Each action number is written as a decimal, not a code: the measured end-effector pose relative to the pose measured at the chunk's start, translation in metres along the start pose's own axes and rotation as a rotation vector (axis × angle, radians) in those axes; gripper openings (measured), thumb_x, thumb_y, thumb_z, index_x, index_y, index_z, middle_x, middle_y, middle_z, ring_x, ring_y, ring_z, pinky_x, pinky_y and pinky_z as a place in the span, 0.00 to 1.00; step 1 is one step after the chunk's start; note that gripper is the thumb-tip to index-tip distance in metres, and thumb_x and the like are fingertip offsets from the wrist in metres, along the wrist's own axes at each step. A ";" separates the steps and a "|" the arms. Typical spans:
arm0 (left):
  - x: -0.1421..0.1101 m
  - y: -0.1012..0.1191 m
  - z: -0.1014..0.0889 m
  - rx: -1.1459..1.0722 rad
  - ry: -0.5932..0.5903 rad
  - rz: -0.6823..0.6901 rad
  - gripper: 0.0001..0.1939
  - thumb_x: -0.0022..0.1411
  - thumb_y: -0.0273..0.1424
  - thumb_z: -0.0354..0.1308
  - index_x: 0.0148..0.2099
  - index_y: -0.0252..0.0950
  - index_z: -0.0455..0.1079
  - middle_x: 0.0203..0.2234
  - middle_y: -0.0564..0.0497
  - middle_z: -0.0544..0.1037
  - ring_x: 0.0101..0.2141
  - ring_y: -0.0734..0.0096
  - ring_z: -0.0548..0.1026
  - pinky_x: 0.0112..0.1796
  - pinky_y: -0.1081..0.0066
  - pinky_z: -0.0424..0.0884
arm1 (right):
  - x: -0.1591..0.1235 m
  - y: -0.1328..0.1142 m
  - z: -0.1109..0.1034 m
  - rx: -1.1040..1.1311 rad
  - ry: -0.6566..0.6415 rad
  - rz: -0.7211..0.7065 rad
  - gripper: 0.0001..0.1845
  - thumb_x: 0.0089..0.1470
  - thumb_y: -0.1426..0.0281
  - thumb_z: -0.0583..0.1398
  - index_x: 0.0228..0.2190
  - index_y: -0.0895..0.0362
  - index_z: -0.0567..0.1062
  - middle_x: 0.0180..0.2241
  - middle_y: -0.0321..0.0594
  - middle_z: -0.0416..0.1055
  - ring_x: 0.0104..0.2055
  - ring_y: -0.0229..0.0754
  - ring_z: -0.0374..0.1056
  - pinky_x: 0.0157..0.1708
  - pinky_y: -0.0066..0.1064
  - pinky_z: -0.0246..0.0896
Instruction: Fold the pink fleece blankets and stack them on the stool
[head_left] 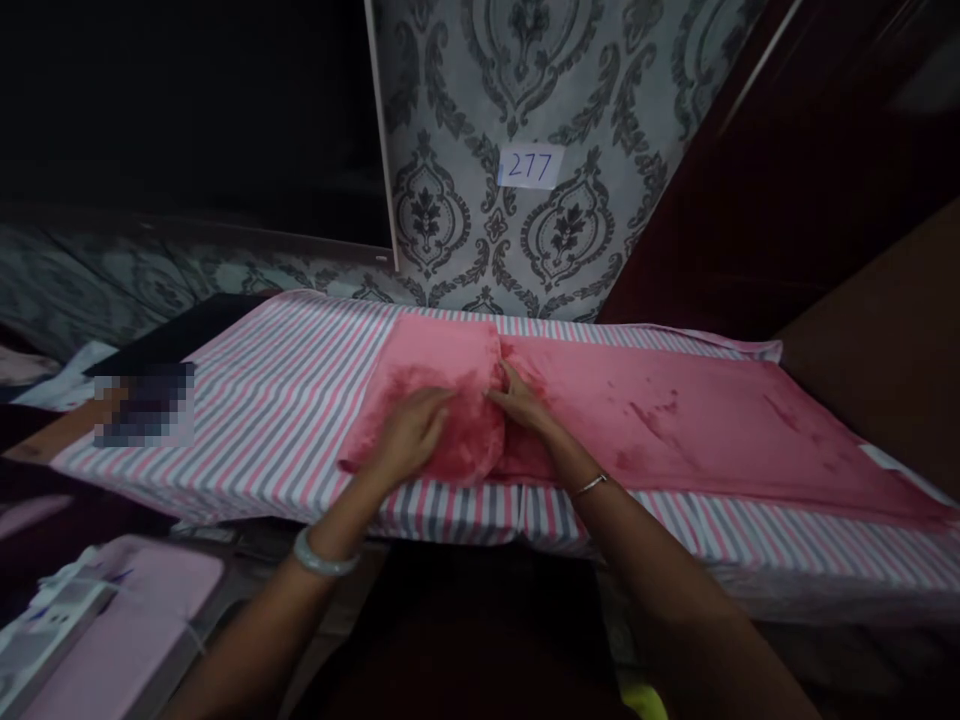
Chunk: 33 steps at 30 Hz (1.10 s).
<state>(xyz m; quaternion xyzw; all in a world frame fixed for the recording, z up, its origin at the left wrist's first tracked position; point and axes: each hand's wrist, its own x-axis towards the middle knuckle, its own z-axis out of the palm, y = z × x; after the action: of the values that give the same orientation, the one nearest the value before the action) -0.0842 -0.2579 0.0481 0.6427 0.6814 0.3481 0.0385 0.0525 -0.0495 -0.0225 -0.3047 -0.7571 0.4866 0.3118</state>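
Observation:
A long pink velvety cloth (720, 415) lies lengthwise on the table, with darker rubbed patches in its nap. Its left end is doubled over into a thicker folded section (442, 345). On top of that section rests my left hand (415, 432), its fingers stretched out and slightly bent. My right hand (521, 400) is at the right edge of the fold, thumb on the folded layer and forefinger along the edge. Whether the cloth is pinched between them I cannot make out.
A striped tablecloth (270, 370) covers the table. Behind it stand a dark screen (195, 120) and a patterned wall with a paper marked 277 (530, 166). Dark red furniture (750, 200) rises at right. A pink stool-like surface (142, 610) sits at lower left.

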 end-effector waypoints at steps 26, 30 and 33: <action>-0.050 -0.080 0.003 0.149 0.416 0.147 0.15 0.69 0.36 0.49 0.44 0.36 0.76 0.40 0.44 0.81 0.45 0.59 0.77 0.50 0.56 0.71 | -0.144 -0.018 -0.017 -0.090 0.186 -0.097 0.34 0.58 0.51 0.57 0.57 0.60 0.73 0.25 0.34 0.68 0.26 0.40 0.63 0.29 0.32 0.63; -0.053 -0.077 0.000 0.094 0.473 0.106 0.15 0.70 0.34 0.47 0.41 0.36 0.74 0.36 0.44 0.81 0.40 0.63 0.77 0.46 0.60 0.72 | -0.139 -0.026 -0.014 -0.135 0.101 -0.079 0.34 0.54 0.54 0.60 0.58 0.60 0.73 0.23 0.31 0.65 0.24 0.38 0.60 0.27 0.30 0.61; -0.060 -0.075 -0.002 0.068 0.461 0.076 0.15 0.70 0.35 0.47 0.41 0.36 0.74 0.36 0.45 0.81 0.41 0.64 0.77 0.46 0.61 0.73 | -0.136 -0.028 -0.013 -0.257 0.070 -0.122 0.32 0.52 0.60 0.59 0.57 0.59 0.74 0.26 0.35 0.70 0.26 0.40 0.64 0.31 0.32 0.65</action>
<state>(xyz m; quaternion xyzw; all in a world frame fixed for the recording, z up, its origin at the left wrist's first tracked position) -0.1390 -0.3073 -0.0136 0.5725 0.6586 0.4639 -0.1528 0.1424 -0.1564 -0.0164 -0.3124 -0.8188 0.3551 0.3255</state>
